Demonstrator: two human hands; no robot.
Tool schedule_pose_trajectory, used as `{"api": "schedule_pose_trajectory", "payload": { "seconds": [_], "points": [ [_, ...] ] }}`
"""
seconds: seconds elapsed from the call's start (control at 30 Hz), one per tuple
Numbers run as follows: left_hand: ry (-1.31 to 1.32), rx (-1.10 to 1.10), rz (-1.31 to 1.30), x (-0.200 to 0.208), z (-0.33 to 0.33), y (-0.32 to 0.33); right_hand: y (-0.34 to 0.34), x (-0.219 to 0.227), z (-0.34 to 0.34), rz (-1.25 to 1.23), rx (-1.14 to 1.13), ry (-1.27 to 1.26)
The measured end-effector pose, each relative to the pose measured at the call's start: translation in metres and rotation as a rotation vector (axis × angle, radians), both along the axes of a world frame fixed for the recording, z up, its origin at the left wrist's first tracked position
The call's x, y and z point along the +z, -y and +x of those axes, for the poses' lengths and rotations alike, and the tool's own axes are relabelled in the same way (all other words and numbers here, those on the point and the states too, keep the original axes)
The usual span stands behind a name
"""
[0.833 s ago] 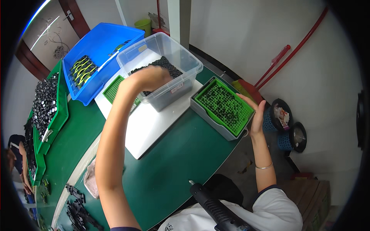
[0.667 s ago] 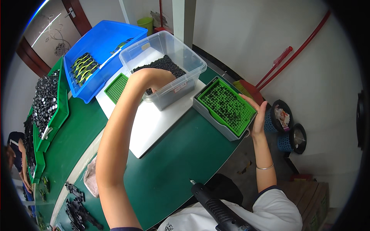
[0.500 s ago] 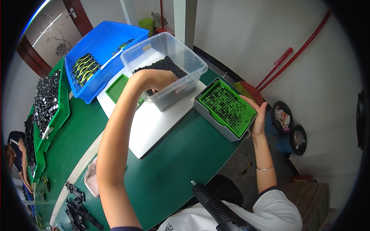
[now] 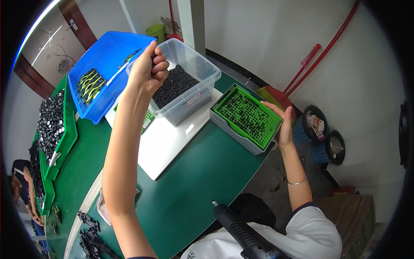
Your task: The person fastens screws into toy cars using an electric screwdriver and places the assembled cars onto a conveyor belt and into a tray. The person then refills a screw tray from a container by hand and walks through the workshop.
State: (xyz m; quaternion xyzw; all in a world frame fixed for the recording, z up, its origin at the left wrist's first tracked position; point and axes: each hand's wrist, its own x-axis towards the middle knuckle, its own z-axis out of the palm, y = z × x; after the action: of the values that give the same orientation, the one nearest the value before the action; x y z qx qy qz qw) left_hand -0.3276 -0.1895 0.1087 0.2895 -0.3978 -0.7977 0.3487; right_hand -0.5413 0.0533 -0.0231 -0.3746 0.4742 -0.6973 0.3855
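My left hand (image 4: 151,71) is closed in a fist, raised over the near left side of a clear plastic bin (image 4: 189,103). Something dark shows between its fingers, too small to make out. Many tiny black parts (image 4: 177,84) fill the bottom of the bin. To the right is a grey box (image 4: 237,134) with a green perforated tray (image 4: 268,134) set in its top; black parts dot many of the holes. My right hand (image 4: 282,125) holds the box at its right end, fingers along the edge; part of its grip is hidden.
A blue bin (image 4: 92,110) with black-and-yellow parts adjoins the clear bin, which stands on a white board (image 4: 159,157). Green bins (image 4: 69,116) of black parts line the left. A black electric screwdriver (image 4: 235,224) juts up in front. Two wastebaskets (image 4: 321,153) stand at right.
My left hand has come up out of the clear bin, moving left, and is now a fist above it. My right hand stays on the grey box, which appears slightly farther left in view.
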Motion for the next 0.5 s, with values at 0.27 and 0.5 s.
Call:
{"api": "schedule_pose_trajectory", "payload": {
  "seconds": [0.27, 0.5],
  "points": [
    [-0.087, -0.071, -0.154, -0.006, -0.069, -0.104, -0.002, -0.001, -0.002, 0.009, 0.002, 0.044],
    [0.185, -0.218, -0.444, -0.065, -0.106, -0.128, 0.001, 0.001, 0.002, 0.034, -0.033, -0.007]
  ]
}}
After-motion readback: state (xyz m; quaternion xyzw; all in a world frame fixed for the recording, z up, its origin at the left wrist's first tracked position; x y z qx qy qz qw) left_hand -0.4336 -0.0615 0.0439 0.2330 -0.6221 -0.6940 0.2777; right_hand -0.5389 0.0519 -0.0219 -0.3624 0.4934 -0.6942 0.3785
